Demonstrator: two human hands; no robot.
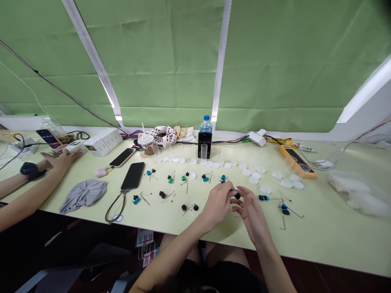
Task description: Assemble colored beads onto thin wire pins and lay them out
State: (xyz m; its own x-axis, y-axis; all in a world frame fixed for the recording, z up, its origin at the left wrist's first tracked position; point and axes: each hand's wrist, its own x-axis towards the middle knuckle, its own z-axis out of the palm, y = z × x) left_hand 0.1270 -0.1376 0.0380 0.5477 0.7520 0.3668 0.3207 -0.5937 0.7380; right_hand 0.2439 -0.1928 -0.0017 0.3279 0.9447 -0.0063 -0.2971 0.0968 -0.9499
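Note:
Near the middle of the table, my left hand (218, 202) is closed, its thumb and fingertips pinching a small black round part (237, 196). From the other side, my right hand (251, 211) curls its fingers round the same part; exactly how the fingertips touch it is partly hidden. Just right of my hands lies a small blue-and-black part (264, 198), and farther right another blue part (284, 209) among thin bent metal rods. A blue piece (223, 178) sits just beyond my left hand. Two black round pieces (183, 207) with metal rods lie to the left.
Small green pieces (170, 179), clear tubes and several white caps (254, 178) line the table. A phone showing a timer (204, 145) leans on a bottle (207, 124). An orange device (297, 162) lies right; a dark phone (133, 176) and another person's hands (62, 160) are left.

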